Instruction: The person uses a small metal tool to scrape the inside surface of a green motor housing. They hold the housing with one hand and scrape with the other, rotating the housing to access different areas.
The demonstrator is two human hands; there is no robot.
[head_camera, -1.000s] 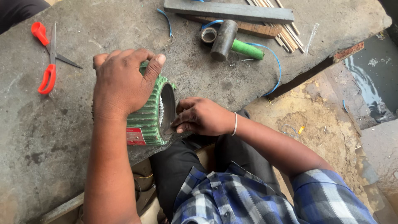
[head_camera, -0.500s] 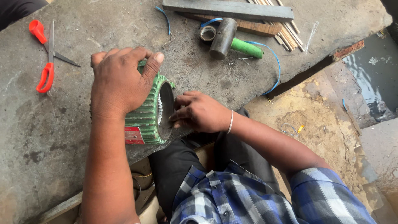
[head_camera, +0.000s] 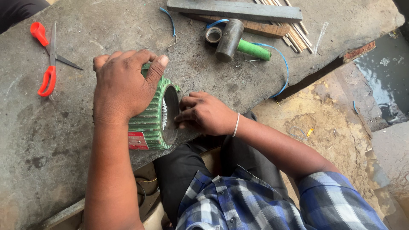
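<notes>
ribbed green-painted metal motor housing [head_camera: 149, 121], rough matt grey stone slab [head_camera: 51, 145], glossy orange plastic scissor handles [head_camera: 42, 55]

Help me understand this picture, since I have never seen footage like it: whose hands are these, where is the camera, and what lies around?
The camera sits on a person's head and looks down at their own two bare hands over a grey stone slab. The left hand grips the top of a green ribbed motor housing lying on its side. The right hand has its fingers at the housing's open end. Farther back lie red-handled scissors, a mallet with a green handle, a metal bar and thin wooden sticks.
</notes>
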